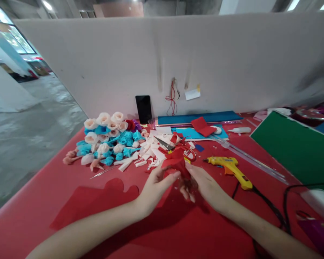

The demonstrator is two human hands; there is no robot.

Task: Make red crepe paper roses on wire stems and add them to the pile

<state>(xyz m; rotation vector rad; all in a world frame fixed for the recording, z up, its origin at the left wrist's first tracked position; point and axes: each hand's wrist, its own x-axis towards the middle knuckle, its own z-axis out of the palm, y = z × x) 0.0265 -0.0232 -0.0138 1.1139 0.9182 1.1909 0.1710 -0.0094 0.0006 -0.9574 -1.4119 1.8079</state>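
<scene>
Between my two hands, above the red tabletop, is a piece of red crepe paper, folded or curled. My left hand grips its left side with thumb and fingers. On the other side my right hand holds the paper's right edge, some fingers curled beneath it. Just behind lie scissors with their blades pointing left, among white paper scraps. Right of my hands rests a yellow glue gun. Cut red paper with rounded lobes lies flat to the left of my left forearm.
White, blue and pink paper flowers are heaped at the back left. A black phone leans on the white partition. At right are a green board, a white bottle, clear sticks and a black cable.
</scene>
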